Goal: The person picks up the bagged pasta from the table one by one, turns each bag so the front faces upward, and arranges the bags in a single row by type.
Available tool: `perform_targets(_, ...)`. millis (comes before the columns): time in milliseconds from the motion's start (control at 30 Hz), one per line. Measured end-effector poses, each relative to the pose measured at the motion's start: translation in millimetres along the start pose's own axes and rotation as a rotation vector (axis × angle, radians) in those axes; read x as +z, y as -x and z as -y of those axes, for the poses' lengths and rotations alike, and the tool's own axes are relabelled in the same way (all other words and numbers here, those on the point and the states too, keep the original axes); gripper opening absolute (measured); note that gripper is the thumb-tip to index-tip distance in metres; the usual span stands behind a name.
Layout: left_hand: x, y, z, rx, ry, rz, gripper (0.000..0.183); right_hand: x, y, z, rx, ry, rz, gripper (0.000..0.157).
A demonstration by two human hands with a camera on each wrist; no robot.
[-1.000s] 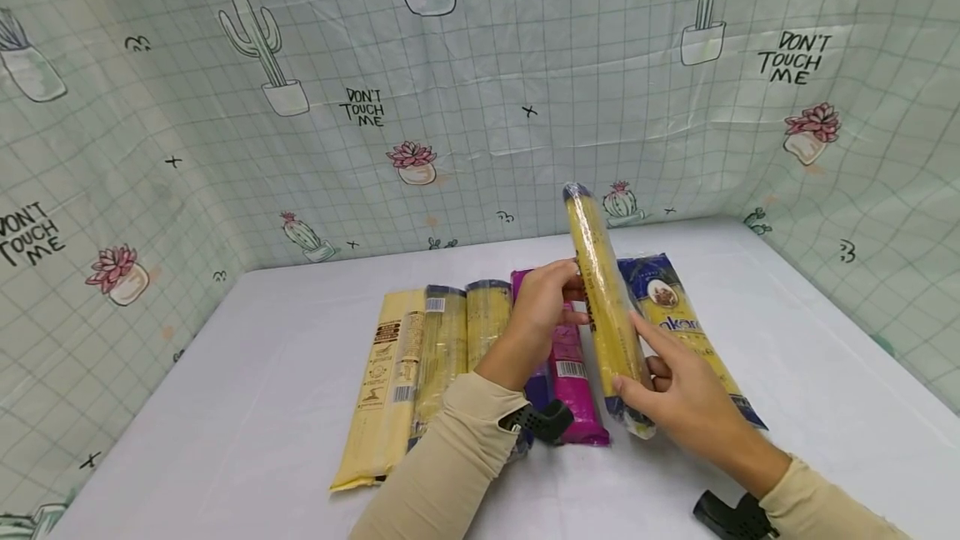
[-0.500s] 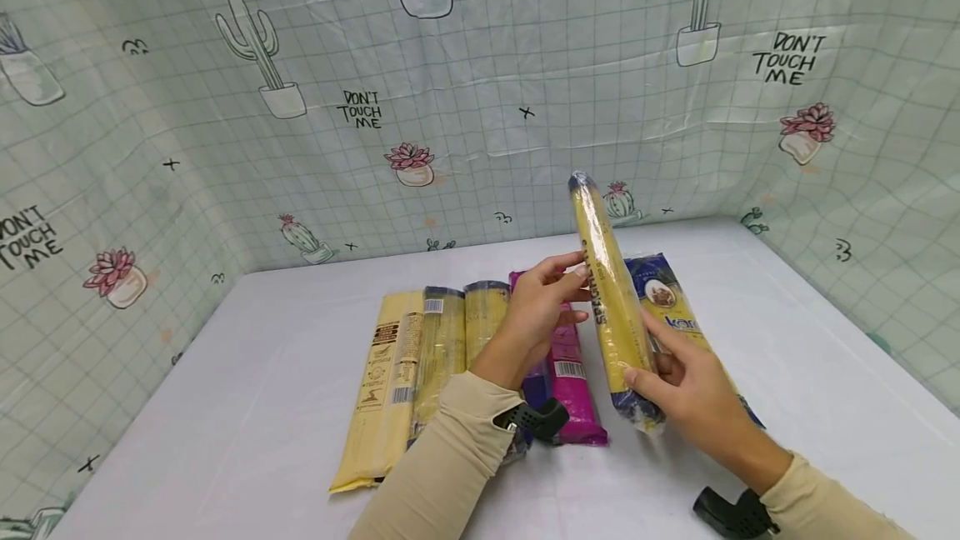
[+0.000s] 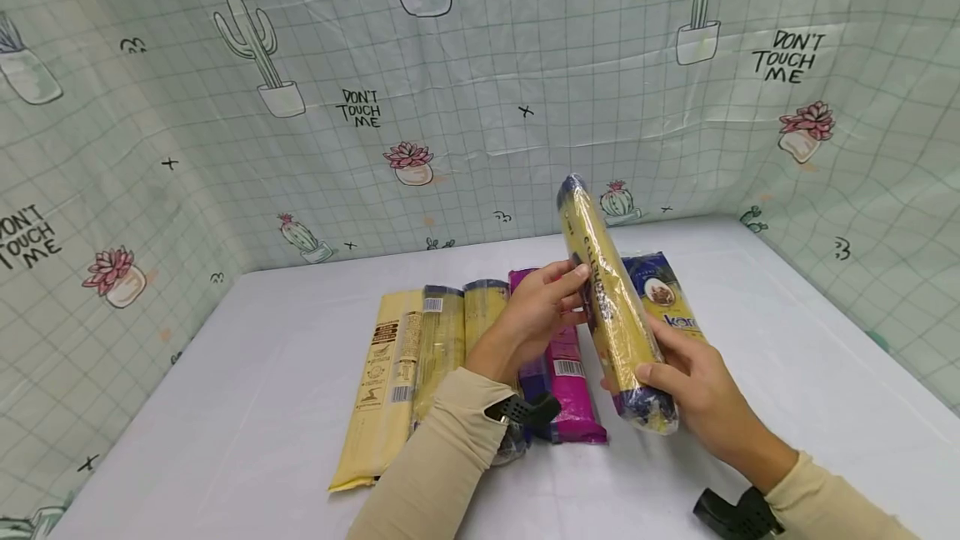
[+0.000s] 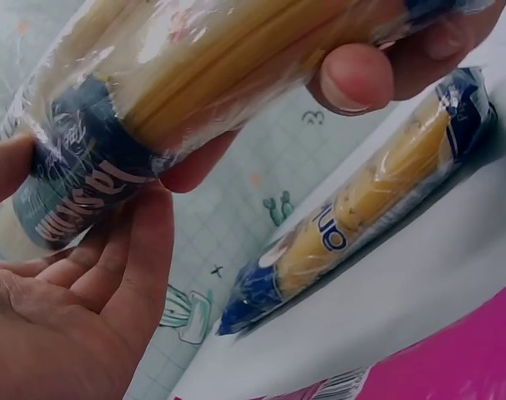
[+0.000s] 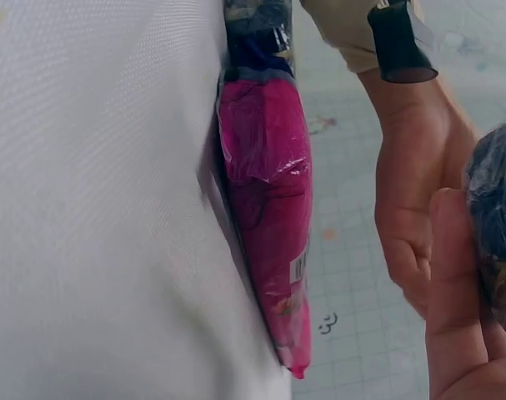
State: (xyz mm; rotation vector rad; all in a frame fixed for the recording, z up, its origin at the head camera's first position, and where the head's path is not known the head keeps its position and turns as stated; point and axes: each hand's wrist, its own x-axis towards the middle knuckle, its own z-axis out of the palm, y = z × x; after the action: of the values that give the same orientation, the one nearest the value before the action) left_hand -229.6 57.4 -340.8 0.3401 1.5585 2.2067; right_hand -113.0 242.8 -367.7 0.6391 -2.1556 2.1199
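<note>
A clear packet of spaghetti [image 3: 617, 315] with dark blue ends is held up at a slant above the table, its far end higher. My right hand [image 3: 705, 386] grips it near the lower end, thumb on top. At its left side, my left hand [image 3: 536, 311] holds it between thumb and fingers, around a dark blue printed band [image 4: 90, 167] seen in the left wrist view. Pale yellow strands show through the wrap there. Behind the right hand lies another blue and yellow pasta packet [image 3: 660, 290], partly hidden.
Left of the held packet, several pasta packets lie side by side on the white table [image 3: 247, 407]: a cream one [image 3: 386, 382], clear yellow ones [image 3: 438, 348] and a magenta one [image 3: 573, 390]. My left forearm covers part of this row. A printed cloth [image 3: 480, 148] hangs behind.
The spaghetti packet has turned about its long axis, so its printing faces differently. Its lower end has shifted right with my right hand. The packets on the table stay put.
</note>
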Motion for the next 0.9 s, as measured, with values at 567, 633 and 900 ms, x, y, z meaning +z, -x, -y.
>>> perform_targets(567, 0.0, 1.6, -5.3, 0.069, -0.077, -0.089, 0.041, -0.2, -3.1, -0.5, -0.017, 0.181, 0.045, 0.061)
perform_targets(633, 0.2, 1.9, -5.4, 0.079, -0.073, -0.100, 0.042, -0.2, -3.3, -0.8, -0.018, 0.179, 0.055, 0.060)
perform_targets(900, 2.3, 2.6, -6.3, 0.086, -0.079, -0.140, 0.041, 1.1, -3.1, -0.6, 0.034, 0.183, 0.066, 0.059)
